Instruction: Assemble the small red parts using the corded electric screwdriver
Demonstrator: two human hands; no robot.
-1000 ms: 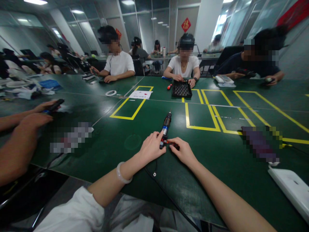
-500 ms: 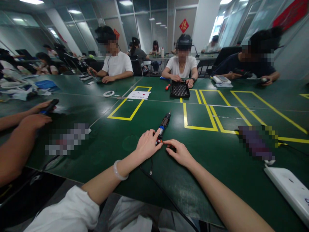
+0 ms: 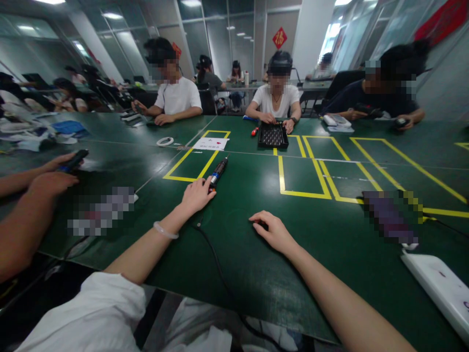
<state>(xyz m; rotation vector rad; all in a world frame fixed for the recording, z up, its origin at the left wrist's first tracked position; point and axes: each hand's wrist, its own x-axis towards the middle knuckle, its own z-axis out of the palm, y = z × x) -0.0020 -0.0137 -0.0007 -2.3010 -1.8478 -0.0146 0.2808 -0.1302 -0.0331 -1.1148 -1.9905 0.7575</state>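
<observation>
On the smooth dark-green bench (image 3: 238, 244), we have free room between our bare left hand (image 3: 198, 196) and our bare right hand (image 3: 273, 232), and straight ahead to the shallow black rectangular tray (image 3: 273, 137). Leftward, the slim black blue-banded tool (image 3: 219, 171) and a thin black cable (image 3: 219, 264) block us; rightward, a blurred purple slab (image 3: 390, 215) does.

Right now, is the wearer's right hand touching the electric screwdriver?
No, the right hand is apart from the electric screwdriver, which the left hand touches.
</observation>
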